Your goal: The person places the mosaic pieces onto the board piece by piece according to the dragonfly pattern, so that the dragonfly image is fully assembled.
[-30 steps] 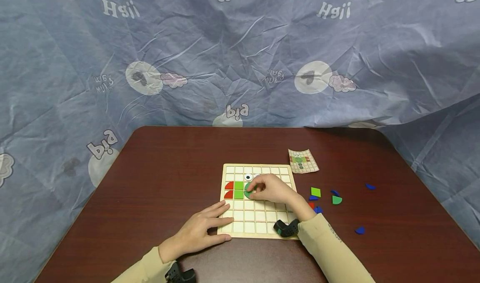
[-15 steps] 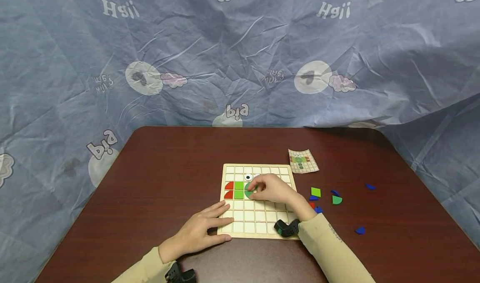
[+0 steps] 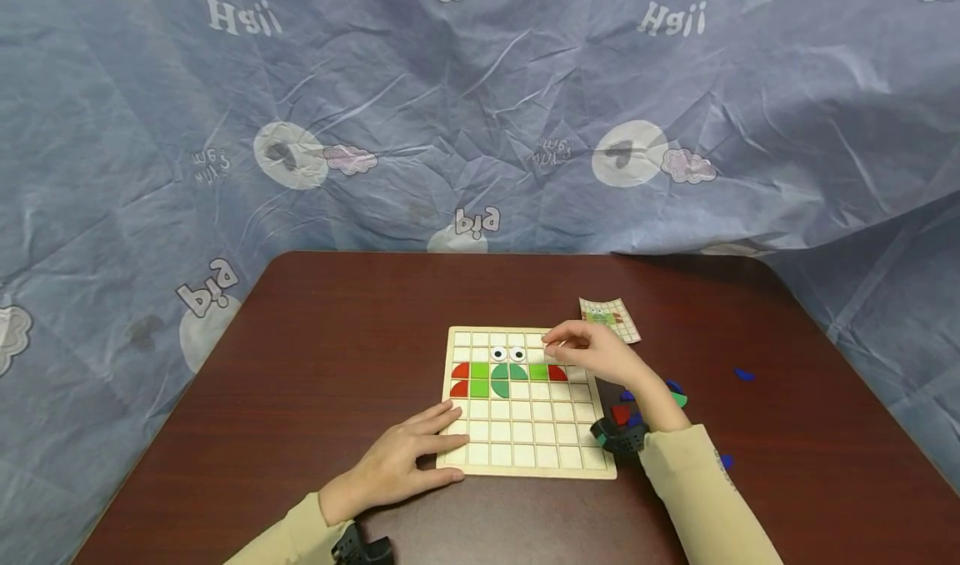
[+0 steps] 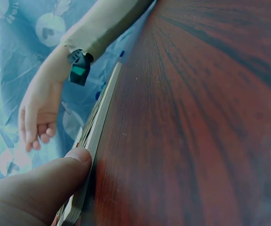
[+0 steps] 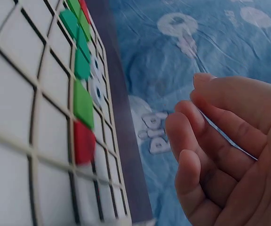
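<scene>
A pale wooden grid board (image 3: 522, 457) lies on the dark table. Set in its cells are red quarter-circles (image 3: 461, 371), light green squares (image 3: 479, 388), dark green quarter-circles (image 3: 500, 388) and two round eye pieces (image 3: 498, 353). My left hand (image 3: 397, 458) rests at the board's left edge with fingers spread; in the left wrist view its thumb (image 4: 79, 155) touches the near edge. Over the board's upper right side hovers my right hand (image 3: 596, 352), fingers loosely bent. Nothing shows between those fingers (image 5: 187, 127) in the right wrist view.
Behind the right hand lies a pattern card (image 3: 628, 328), partly covered. Right of the board are loose pieces, among them a red one (image 3: 621, 415), a green one (image 3: 679, 399) and several blue ones (image 3: 744, 375). A printed blue cloth (image 3: 465, 115) hangs beyond the table.
My right hand has left the dark green pieces and moved right and up, uncovering the second eye, a green square and a red quarter-circle. My left hand stays put.
</scene>
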A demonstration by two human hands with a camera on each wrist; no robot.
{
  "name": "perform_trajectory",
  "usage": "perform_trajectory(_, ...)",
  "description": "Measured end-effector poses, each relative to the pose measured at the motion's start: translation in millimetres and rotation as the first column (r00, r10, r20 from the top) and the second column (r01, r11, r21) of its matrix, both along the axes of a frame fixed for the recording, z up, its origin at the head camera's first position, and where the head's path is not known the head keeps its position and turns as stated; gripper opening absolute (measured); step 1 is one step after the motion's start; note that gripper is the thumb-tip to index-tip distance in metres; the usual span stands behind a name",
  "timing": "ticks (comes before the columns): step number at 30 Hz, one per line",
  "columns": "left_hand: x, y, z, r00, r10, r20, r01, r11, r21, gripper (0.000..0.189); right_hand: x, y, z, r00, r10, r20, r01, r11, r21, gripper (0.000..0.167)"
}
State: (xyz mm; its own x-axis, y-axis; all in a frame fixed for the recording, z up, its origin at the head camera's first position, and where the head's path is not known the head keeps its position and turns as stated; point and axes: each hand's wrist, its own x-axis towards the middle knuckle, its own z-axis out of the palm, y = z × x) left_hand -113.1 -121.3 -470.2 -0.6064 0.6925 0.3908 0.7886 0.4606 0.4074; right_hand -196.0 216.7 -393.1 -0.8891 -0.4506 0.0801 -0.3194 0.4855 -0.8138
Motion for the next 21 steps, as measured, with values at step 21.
perform_trajectory(21,-0.5,-0.4,-0.3,1.0,0.008,0.017,-0.008,1.0,-0.004,0.043,32.4,113,-15.6,0.971,-0.232,-0.058,0.238,0.963,0.123,0.031)
